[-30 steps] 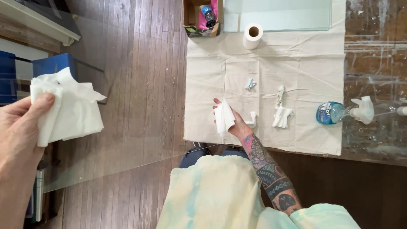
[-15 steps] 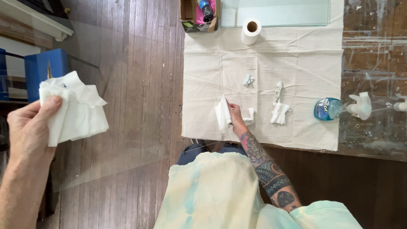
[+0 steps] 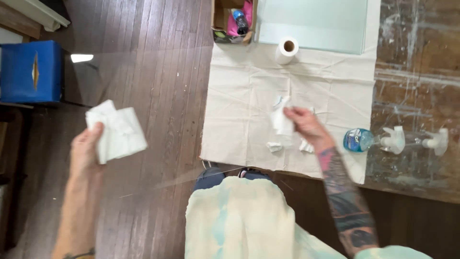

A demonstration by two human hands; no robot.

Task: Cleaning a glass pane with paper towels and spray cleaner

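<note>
My left hand (image 3: 85, 153) is raised at the left and grips a folded white paper towel (image 3: 120, 132) between thumb and fingers, over the dark wooden floor. My right hand (image 3: 306, 127) is over a cream cloth (image 3: 239, 96) spread on the floor and pinches a second white paper towel (image 3: 280, 117). Small crumpled white scraps (image 3: 274, 147) lie on the cloth just below that hand. A faint pale line, like the edge of a clear pane, runs across the view between my hands.
A paper towel roll (image 3: 286, 50) stands at the cloth's far side beside a pale glass sheet (image 3: 316, 24) and a cardboard box (image 3: 235, 21) of supplies. A blue spray bottle (image 3: 359, 140) and a clear one (image 3: 431, 140) lie right. A blue box (image 3: 31, 72) sits far left.
My right hand has lifted its paper towel off the cloth and moved it right, away from the scraps. My left hand with its folded towel has drifted lower and toward the middle.
</note>
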